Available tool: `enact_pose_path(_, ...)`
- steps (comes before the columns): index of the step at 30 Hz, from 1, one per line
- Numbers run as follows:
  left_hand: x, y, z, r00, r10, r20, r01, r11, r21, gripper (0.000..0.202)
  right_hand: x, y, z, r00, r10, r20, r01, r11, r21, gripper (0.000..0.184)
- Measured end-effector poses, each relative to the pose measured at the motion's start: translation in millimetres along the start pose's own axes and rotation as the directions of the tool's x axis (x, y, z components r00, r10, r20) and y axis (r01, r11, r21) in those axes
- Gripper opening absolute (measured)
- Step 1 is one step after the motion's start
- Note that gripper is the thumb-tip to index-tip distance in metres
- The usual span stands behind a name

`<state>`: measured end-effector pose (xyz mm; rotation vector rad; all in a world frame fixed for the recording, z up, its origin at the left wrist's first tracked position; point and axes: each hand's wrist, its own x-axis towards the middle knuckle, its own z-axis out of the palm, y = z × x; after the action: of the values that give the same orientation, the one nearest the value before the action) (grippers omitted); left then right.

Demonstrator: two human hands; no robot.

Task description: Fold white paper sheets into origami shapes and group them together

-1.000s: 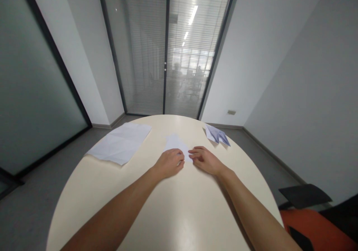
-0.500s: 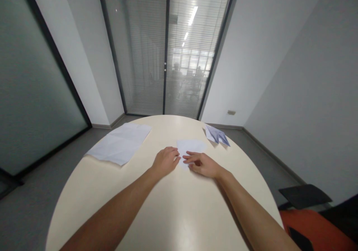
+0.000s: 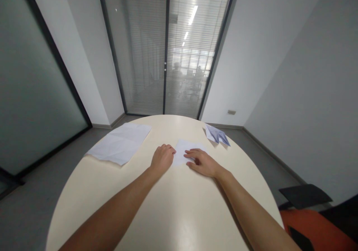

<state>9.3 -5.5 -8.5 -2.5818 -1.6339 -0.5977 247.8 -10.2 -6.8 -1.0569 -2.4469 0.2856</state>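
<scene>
A small white sheet of paper (image 3: 181, 151) lies flat on the table between my hands. My left hand (image 3: 162, 157) is closed at the paper's left edge, fingertips pinched together there; its fingers partly hide that edge. My right hand (image 3: 203, 163) rests over the paper's right part, fingers stretched out and slightly apart, thumb lower and separate. The right hand and wrist cover the paper's lower right corner.
A larger creased white sheet (image 3: 120, 143) lies at the left of the round cream table (image 3: 173, 206). Folded paper (image 3: 216, 134) with bluish shaded faces stands near the far right rim. A red and black chair (image 3: 313, 225) is at the lower right.
My left hand has shifted a little to the left, away from the right hand. The small sheet has turned slightly and its left edge has moved left. The right hand has flattened somewhat.
</scene>
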Motion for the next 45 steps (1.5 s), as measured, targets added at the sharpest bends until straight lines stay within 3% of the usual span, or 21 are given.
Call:
enact_pose_path(14,-9.0,30.4,-9.1,1.000,0.019,-0.025,-0.014,0.979,0.204,0.047,1.7,-6.7,-1.8,0.995,-0.066,0.071,0.058,0.991,0.117,0.041)
enact_pose_path(21,-7.6,25.4,-9.1,0.998,-0.060,-0.001,0.059,0.978,0.200,0.046,4.1,-18.2,-1.0,0.994,-0.071,0.084,0.053,0.978,0.201,0.035)
enact_pose_path(27,-8.3,21.6,-8.5,0.994,-0.090,0.056,0.082,0.989,0.126,0.037,3.4,-5.0,0.0,1.000,-0.007,-0.023,0.009,0.997,0.078,0.033)
enact_pose_path(33,-8.1,22.7,-6.1,0.992,-0.108,0.069,0.096,0.984,0.150,0.036,0.0,2.5,-1.3,0.999,0.032,-0.030,-0.031,0.999,0.014,0.040)
enact_pose_path(40,-10.7,26.4,-3.6,0.990,-0.144,0.001,0.142,0.977,0.158,0.055,0.5,-0.5,-5.0,1.000,-0.008,-0.027,0.008,1.000,0.002,0.036)
enact_pose_path(45,-10.1,20.0,-5.4,0.982,-0.190,-0.006,0.189,0.972,0.136,0.065,1.5,-12.3,-10.2,1.000,0.013,0.018,-0.016,0.986,0.166,0.033)
